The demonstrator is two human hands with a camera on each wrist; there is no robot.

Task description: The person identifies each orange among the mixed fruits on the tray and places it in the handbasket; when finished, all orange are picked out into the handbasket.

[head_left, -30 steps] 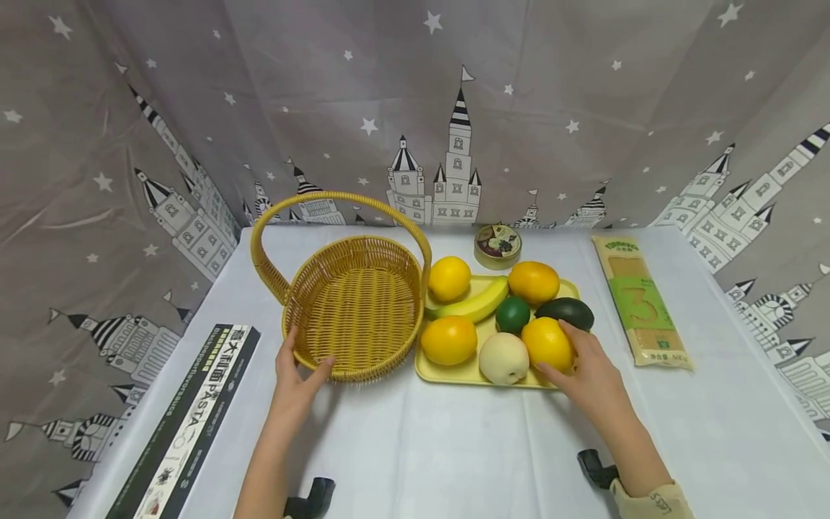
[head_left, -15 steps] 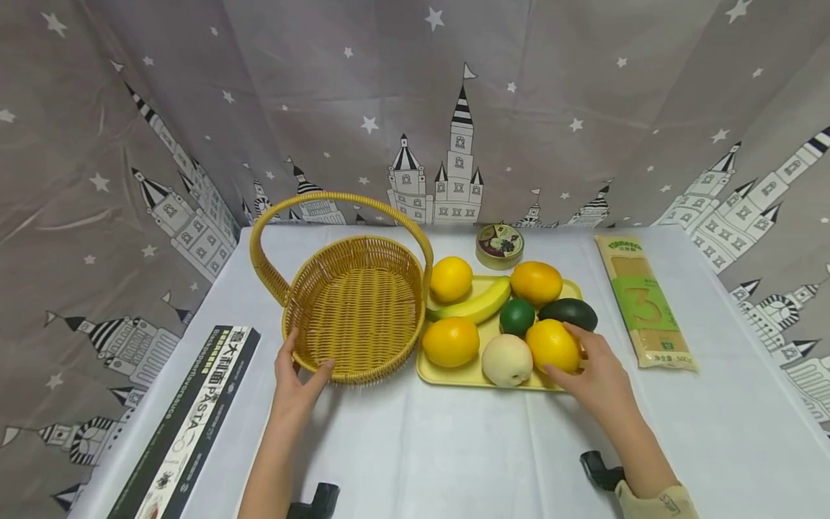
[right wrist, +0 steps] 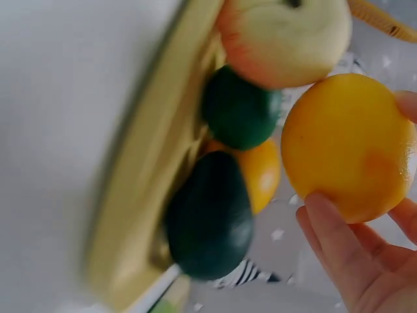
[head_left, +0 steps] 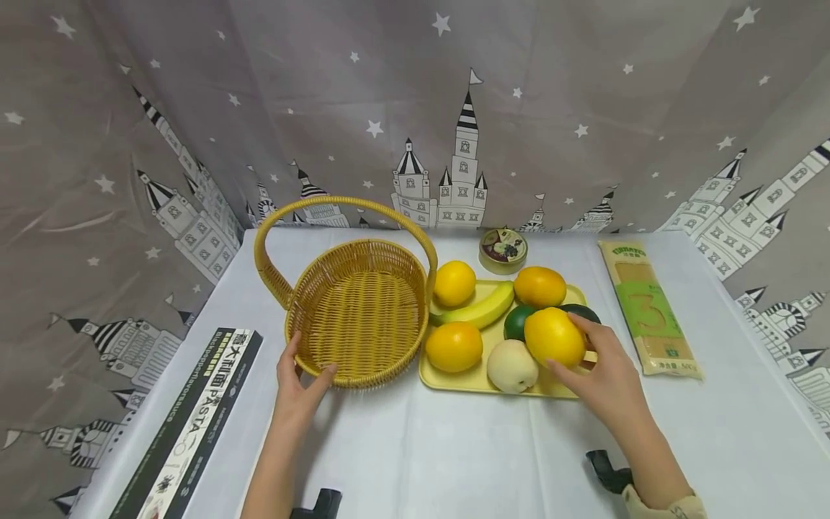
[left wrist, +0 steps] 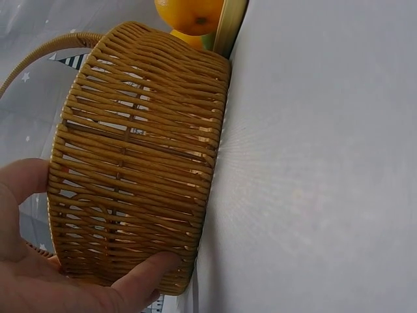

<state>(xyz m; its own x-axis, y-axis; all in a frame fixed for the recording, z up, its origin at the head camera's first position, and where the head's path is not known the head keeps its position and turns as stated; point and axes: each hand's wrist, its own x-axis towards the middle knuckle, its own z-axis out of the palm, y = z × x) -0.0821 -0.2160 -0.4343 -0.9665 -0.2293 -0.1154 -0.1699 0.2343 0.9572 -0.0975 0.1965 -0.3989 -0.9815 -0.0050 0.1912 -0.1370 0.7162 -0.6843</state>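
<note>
My right hand grips a round yellow-orange fruit, raised above the yellow tray at its right side. In the right wrist view, fingers curl round the yellow-orange fruit, beside a pale peach. My left hand holds the near left rim of a wicker basket with a tall arched handle. The left wrist view shows the thumb against the outside of the woven wall. Nothing lies inside the basket. The held fruit partly covers a dark green avocado and a green round fruit.
Also on the tray are a banana and several orange-yellow fruits. A round tin stands behind it. A noodle packet lies at the right, and a long pasta box at the left.
My right hand has closed round the yellow-orange fruit and lifted it off the tray, so it now overlaps the avocado. My left hand has stayed at the basket rim.
</note>
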